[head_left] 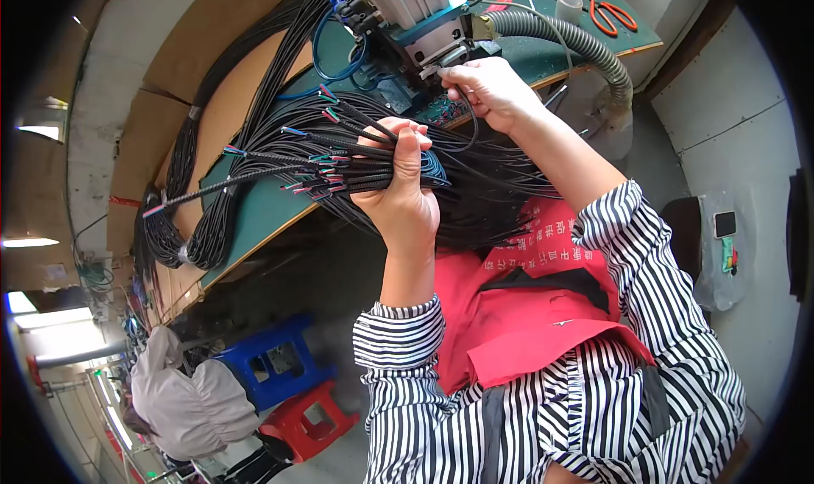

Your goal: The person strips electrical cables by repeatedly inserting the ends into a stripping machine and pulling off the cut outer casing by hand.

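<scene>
My left hand (400,174) is wrapped round a bundle of black cables (352,177), whose stripped ends show red, green and blue wires pointing left. With its fingers pinched, my right hand (487,94) holds the end of a single black cable (471,128) at the front of a metal machine (437,43). The cable's tip is hidden by the fingers and the machine. Long lengths of black cable (492,163) hang behind my left hand and over the red apron (543,314).
A green table (254,221) carries more coiled cables (182,174). Orange-handled pliers (612,17), a white cup (569,7) and a grey corrugated hose (551,27) lie beyond the machine. Blue (275,361) and red (309,422) stools stand lower left, near another person's grey sleeve (195,399).
</scene>
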The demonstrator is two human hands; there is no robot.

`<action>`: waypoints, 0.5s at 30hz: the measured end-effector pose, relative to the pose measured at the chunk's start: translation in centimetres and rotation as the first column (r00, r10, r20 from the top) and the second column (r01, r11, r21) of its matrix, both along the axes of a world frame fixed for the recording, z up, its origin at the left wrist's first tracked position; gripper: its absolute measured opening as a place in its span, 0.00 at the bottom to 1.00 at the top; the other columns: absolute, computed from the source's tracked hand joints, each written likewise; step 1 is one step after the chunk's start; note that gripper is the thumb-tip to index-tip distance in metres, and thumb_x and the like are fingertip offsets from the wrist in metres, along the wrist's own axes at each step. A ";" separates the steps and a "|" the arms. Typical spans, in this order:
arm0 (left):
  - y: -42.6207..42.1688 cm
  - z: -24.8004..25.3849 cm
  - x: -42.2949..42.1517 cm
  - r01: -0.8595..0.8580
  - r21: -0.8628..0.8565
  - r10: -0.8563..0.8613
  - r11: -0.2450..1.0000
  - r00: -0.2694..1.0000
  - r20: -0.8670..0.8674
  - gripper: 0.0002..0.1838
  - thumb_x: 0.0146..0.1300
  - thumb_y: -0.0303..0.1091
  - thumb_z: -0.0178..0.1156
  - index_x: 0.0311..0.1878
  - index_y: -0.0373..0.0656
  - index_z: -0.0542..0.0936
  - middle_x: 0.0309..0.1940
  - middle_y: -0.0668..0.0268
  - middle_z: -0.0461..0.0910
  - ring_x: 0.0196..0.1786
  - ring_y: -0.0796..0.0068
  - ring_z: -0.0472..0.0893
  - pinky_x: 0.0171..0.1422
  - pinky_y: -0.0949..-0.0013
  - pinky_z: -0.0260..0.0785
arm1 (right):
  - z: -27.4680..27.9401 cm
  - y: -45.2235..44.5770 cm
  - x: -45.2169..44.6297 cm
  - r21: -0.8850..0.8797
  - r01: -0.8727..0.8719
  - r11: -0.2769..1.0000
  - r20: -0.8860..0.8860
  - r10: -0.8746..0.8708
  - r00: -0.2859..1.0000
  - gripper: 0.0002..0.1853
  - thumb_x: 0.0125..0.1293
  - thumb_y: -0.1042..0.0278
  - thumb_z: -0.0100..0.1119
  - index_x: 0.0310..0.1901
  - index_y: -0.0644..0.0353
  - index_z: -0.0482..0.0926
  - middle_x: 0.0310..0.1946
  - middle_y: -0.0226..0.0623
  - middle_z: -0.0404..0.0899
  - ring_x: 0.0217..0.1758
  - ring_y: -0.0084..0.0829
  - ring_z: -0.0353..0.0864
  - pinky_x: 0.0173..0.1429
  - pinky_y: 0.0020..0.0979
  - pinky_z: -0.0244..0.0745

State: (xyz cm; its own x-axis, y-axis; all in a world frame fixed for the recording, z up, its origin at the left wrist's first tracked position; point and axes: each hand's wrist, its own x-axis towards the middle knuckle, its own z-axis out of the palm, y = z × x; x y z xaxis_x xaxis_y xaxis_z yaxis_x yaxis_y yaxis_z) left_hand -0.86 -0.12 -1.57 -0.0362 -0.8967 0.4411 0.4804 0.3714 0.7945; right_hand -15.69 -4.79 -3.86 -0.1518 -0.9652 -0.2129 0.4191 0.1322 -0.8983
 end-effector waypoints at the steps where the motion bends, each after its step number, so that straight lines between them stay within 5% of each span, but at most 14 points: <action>1: 0.1 0.0 -0.1 -0.002 0.013 0.002 1.000 1.000 -0.020 0.06 0.58 0.24 0.57 0.38 0.33 0.74 0.34 0.63 0.74 0.34 0.78 0.74 0.44 0.76 0.66 | -0.1 -0.1 -0.1 0.000 -0.002 1.000 -0.002 0.002 1.000 0.11 0.53 0.65 0.62 0.25 0.65 0.76 0.16 0.30 0.71 0.11 0.13 0.55 0.13 0.16 0.45; 8: 0.2 -0.1 -0.1 0.002 0.035 0.000 0.999 0.999 -0.041 0.09 0.59 0.26 0.57 0.41 0.31 0.75 0.35 0.63 0.74 0.34 0.77 0.75 0.45 0.74 0.67 | -0.5 -0.4 -0.7 0.010 -0.055 0.998 -0.021 0.055 0.998 0.11 0.52 0.64 0.63 0.26 0.65 0.77 0.16 0.30 0.71 0.12 0.14 0.57 0.15 0.17 0.50; 12: 0.2 0.2 -0.3 -0.028 0.012 0.028 1.000 0.999 0.024 0.12 0.59 0.30 0.57 0.42 0.31 0.75 0.32 0.62 0.76 0.32 0.74 0.75 0.48 0.66 0.69 | 0.8 0.6 -0.1 0.045 0.010 0.999 -0.301 0.004 0.954 0.11 0.54 0.64 0.61 0.30 0.66 0.78 0.20 0.32 0.73 0.19 0.15 0.66 0.22 0.20 0.62; 13: 0.2 0.2 -0.2 -0.034 0.012 0.033 0.999 0.999 0.027 0.12 0.59 0.30 0.57 0.42 0.31 0.75 0.32 0.62 0.76 0.32 0.74 0.75 0.48 0.66 0.69 | 1.3 1.5 0.5 -0.307 0.131 0.943 -0.486 -0.274 0.830 0.11 0.57 0.65 0.59 0.32 0.67 0.78 0.24 0.33 0.74 0.24 0.16 0.69 0.28 0.22 0.66; 14: 0.1 0.2 -0.2 -0.008 0.032 0.008 0.999 1.000 0.018 0.11 0.59 0.28 0.57 0.42 0.31 0.75 0.33 0.63 0.75 0.33 0.75 0.75 0.46 0.70 0.69 | 2.0 2.4 1.0 -0.636 0.147 0.758 -0.531 -0.567 0.630 0.11 0.59 0.65 0.57 0.35 0.67 0.78 0.28 0.35 0.75 0.30 0.17 0.72 0.34 0.24 0.70; 15: 0.1 0.2 -0.3 0.020 0.054 -0.021 0.998 1.000 0.009 0.10 0.59 0.26 0.57 0.42 0.31 0.75 0.34 0.64 0.74 0.34 0.76 0.75 0.43 0.73 0.69 | 3.0 3.5 1.4 -0.634 0.146 0.760 -0.532 -0.565 0.631 0.11 0.59 0.65 0.57 0.35 0.67 0.78 0.28 0.35 0.75 0.30 0.17 0.72 0.34 0.24 0.70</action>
